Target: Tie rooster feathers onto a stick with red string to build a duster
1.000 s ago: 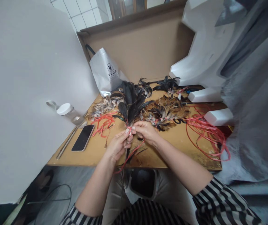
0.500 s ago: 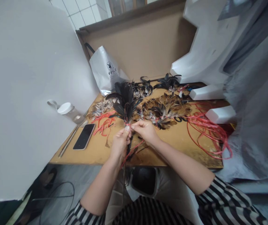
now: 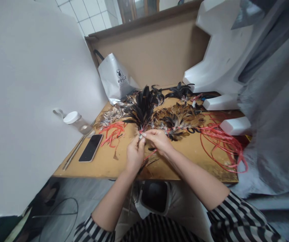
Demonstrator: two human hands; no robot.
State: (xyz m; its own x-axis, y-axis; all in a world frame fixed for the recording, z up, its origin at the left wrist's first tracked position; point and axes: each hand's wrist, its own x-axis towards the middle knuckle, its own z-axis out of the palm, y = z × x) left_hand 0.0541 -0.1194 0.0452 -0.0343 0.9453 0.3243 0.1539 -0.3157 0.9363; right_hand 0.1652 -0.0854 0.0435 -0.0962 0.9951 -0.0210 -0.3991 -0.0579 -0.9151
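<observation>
My left hand (image 3: 134,155) grips the base of a bundle of black feathers (image 3: 142,108) that fans upward over the wooden table (image 3: 192,151). My right hand (image 3: 158,140) pinches the same base, where a red string (image 3: 149,156) is wound round it; the string's loose end trails down between my hands. Both hands are closed. A heap of brown and black feathers (image 3: 178,118) lies just behind my right hand.
A black phone (image 3: 91,148), a capped clear jar (image 3: 76,121) and metal rods lie at the left. Red strings (image 3: 112,131) sit near the phone, a bigger tangle (image 3: 221,143) at the right. A silver bag (image 3: 116,80), white foam blocks (image 3: 235,126) and grey cloth stand behind.
The feather bundle has tilted from leaning left to upright-right. My left hand turned and slid closer under the base; my right hand stayed pinching there.
</observation>
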